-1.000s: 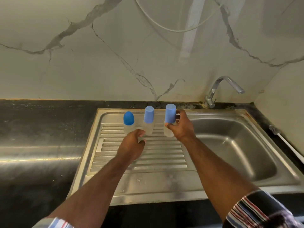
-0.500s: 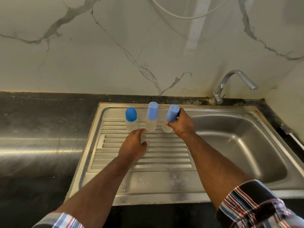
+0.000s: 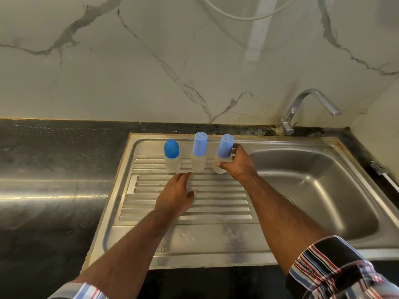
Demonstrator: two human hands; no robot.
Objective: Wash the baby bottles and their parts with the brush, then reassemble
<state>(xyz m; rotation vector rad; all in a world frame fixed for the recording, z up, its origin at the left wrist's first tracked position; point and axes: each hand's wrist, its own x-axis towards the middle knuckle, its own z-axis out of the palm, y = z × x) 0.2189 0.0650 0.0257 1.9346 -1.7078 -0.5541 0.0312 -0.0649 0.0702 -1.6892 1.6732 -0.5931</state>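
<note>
Three clear baby bottles with blue caps stand in a row at the back of the steel drainboard (image 3: 185, 212). The left bottle (image 3: 172, 155) has a rounded darker cap. The middle bottle (image 3: 199, 152) and the right bottle (image 3: 223, 153) have tall cylindrical caps. My right hand (image 3: 238, 164) grips the right bottle, thumb on its clear body and fingers behind it. My left hand (image 3: 176, 196) hovers over the ribs just in front of the middle bottle, fingers straight, holding nothing. The white brush handle (image 3: 386, 178) lies on the counter at the far right edge.
The sink basin (image 3: 319, 190) lies to the right of the drainboard, under a chrome tap (image 3: 306, 108) at the back. Dark stone counter (image 3: 54, 169) stretches to the left. A marble wall rises behind, with a white hose hanging across its top.
My left hand has drawn back from the middle bottle toward me. My right hand keeps its grip on the right bottle, which now sits lower, at the drainboard.
</note>
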